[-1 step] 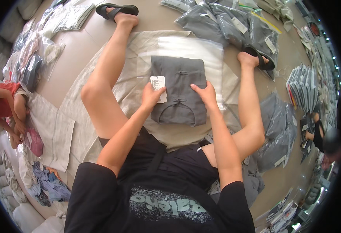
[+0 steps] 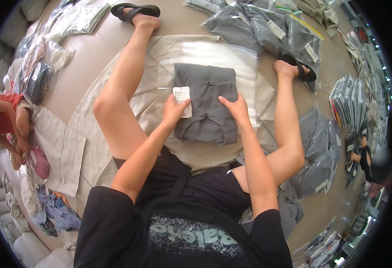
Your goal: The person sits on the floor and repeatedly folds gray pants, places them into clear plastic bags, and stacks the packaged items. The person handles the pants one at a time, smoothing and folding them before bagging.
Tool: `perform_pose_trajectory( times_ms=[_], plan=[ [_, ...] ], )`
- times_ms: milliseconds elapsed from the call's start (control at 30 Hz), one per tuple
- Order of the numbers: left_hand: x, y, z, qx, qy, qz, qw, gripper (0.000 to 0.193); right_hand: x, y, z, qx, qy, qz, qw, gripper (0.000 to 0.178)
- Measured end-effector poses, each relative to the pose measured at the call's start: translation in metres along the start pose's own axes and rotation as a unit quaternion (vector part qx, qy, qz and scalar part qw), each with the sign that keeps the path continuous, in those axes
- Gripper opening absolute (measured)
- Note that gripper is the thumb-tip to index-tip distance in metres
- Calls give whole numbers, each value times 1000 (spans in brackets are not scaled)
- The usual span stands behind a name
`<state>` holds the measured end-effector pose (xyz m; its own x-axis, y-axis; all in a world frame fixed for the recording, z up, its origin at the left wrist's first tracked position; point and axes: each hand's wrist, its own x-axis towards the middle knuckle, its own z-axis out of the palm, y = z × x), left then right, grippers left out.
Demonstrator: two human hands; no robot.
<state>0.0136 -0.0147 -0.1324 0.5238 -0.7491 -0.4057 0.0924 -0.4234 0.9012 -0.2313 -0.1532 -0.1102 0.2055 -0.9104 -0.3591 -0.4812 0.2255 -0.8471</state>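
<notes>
We've got a grey shirt (image 2: 211, 100) folded into a tidy rectangle between our legs, neckline facing back toward us, two knot buttons down the middle. Our hands are apart, one clamped on each side edge. The left hand (image 2: 177, 109) has its thumb over a white tag (image 2: 181, 94), pressing it onto the shirt; the right hand (image 2: 235, 108) has its thumb on top too, fingers tucked out of sight. Can't really tell if the shirt is resting or lifted a touch. Some whitish plastic (image 2: 243, 56) sticks out past its far and right edges, over a beige cloth (image 2: 102, 120) spread on the floor (image 2: 89, 53). We're wearing black sandals (image 2: 149, 11), the right one right by some bagged grey clothes (image 2: 240, 27). Way off left, a person in a red top (image 2: 2, 114) has their hands near a pink bundle (image 2: 40, 164).
</notes>
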Motion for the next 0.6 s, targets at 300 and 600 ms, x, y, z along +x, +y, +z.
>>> perform_pose_trajectory(
  times_ms=[300,600],
  plan=[
    [9,15,-16,-119,-63,-106,985,48,-7,-28,0,121,-100,150,976,43],
    [8,8,-7,9,-42,61,997,50,-20,-24,12,133,-158,77,975,39]
  ],
)
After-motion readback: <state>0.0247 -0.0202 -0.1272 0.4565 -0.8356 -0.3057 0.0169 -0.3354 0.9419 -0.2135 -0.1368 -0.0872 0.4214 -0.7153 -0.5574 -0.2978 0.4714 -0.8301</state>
